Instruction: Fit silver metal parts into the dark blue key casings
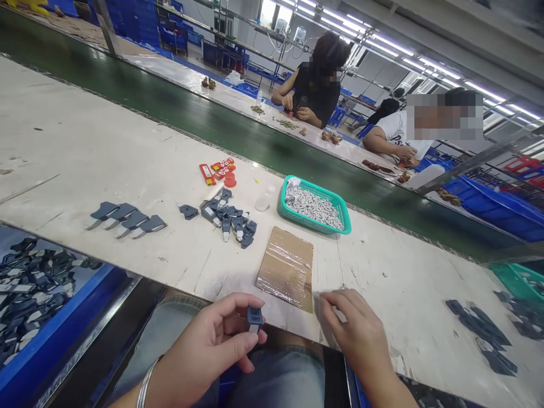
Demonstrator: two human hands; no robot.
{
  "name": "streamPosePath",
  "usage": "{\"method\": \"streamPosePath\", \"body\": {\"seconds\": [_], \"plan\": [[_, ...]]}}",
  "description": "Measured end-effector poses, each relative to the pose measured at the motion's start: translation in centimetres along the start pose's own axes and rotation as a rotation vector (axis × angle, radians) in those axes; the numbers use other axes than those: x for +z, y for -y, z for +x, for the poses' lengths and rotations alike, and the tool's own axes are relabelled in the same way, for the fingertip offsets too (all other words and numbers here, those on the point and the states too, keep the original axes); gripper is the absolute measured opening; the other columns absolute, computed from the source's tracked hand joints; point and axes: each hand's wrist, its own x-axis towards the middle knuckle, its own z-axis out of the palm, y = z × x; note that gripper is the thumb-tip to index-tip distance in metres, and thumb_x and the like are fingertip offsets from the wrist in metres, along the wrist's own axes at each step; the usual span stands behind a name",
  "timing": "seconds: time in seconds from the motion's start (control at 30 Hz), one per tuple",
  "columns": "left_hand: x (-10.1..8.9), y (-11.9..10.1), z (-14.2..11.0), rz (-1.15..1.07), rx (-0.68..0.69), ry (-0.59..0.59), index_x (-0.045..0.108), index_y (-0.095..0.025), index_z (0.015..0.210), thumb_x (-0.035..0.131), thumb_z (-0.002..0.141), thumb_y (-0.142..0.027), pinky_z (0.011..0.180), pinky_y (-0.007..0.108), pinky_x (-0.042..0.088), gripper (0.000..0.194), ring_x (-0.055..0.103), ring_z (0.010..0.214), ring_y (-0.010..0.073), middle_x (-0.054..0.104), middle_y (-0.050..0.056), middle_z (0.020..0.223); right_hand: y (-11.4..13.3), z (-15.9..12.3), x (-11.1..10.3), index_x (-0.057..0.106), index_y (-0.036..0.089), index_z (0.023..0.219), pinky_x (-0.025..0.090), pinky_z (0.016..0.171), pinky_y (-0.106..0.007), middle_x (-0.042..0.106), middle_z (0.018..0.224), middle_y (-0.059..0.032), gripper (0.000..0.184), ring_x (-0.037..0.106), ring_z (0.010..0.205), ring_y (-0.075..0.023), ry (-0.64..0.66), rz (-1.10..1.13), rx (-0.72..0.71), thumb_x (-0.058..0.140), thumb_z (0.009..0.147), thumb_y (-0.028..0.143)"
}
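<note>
Head view: gray plastic part (255, 318) pinched in left hand (204, 351), left of cardboard pad (287, 269); right-hand fingers (335, 301) released beside it (inspection, seemingly).

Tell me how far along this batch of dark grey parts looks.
Seemingly done: four dark grey pieces with pale tips lie lined up on the bench. In hand: the left hand pinches one dark piece. Seemingly left: a loose heap of similar pieces and a green basket of small grey parts.
</note>
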Motion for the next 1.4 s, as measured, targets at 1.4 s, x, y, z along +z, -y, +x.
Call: {"method": "streamPosePath", "body": {"seconds": [1.4], "plan": [[2.1, -0.9, 1.0, 0.472, 0.127, -0.134, 0.062, -0.024, 0.103, 0.063, 0.073, -0.018, 0.072, 0.026, 0.050, 0.031, 0.060, 0.096, 0.0187, 0.068, 0.003, 0.100, 8.3, 4.4, -2.4, 0.060, 0.014, 0.092, 0.047, 0.059, -0.027, 0.058, 0.076, -0.0070, 0.018, 0.052, 0.071, -0.0157, 0.093, 0.393, -0.127, 0.057, 0.079, 0.002]]}}
